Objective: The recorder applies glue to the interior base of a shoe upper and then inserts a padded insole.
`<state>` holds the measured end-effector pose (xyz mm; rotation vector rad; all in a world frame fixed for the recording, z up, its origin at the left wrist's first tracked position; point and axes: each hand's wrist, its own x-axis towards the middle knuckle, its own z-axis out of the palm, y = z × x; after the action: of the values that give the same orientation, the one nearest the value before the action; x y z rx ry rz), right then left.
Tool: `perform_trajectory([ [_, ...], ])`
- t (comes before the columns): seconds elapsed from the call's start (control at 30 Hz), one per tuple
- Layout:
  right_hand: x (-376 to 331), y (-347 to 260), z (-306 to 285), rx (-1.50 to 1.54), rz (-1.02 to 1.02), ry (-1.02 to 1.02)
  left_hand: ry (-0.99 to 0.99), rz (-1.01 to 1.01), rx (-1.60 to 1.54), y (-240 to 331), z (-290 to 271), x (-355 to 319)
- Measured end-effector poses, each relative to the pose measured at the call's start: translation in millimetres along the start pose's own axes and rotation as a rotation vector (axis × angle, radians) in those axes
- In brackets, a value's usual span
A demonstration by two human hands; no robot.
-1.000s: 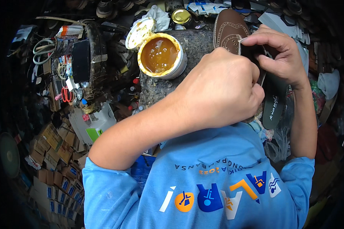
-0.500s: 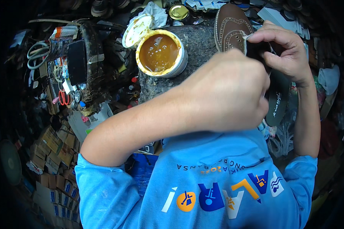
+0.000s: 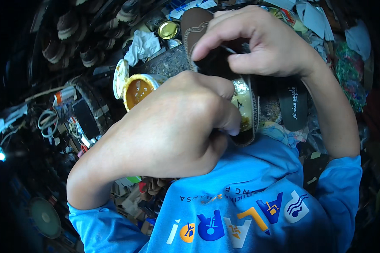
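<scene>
A brown brogue shoe [image 3: 194,33] lies with its toe away from me and its heel end near my shirt. My right hand [image 3: 261,44] is curled over its opening, thumb and forefinger at the edges, gripping the upper. Inside the heel end shows a glossy, yellowish, wet-looking surface [image 3: 243,103]. My left hand [image 3: 181,122] is closed at the shoe's near left side, its fingers bent into the heel opening; whatever they hold is hidden. Partly behind that hand stands an open white tub of amber glue [image 3: 138,92], its smeared lid [image 3: 121,78] hinged back.
A loose dark insole [image 3: 293,111] lies right of the shoe. Beyond the tub are crumpled white plastic [image 3: 142,47] and a gold-lidded tin [image 3: 169,29]. A dark phone [image 3: 84,116] and coiled cables [image 3: 48,123] sit at left. Several shoes [image 3: 67,27] stand at far left.
The view has turned, so the tub and shoe appear farther left. My left hand has come to the shoe's heel end, where the glossy inside now shows. My right hand stays at the shoe.
</scene>
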<state>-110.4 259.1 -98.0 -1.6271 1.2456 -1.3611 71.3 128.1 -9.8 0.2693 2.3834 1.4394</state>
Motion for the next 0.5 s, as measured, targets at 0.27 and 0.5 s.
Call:
perform_trajectory([
  [0.27,-5.1,-8.9,3.5,0.116,0.202,-0.034,-0.113,-0.026,0.514,15.1,-4.6,15.2],
  [0.5,-10.0,-7.5,17.1,-0.223,0.068,0.201,0.150,0.075,0.586,24.5,33.5,-14.5],
])
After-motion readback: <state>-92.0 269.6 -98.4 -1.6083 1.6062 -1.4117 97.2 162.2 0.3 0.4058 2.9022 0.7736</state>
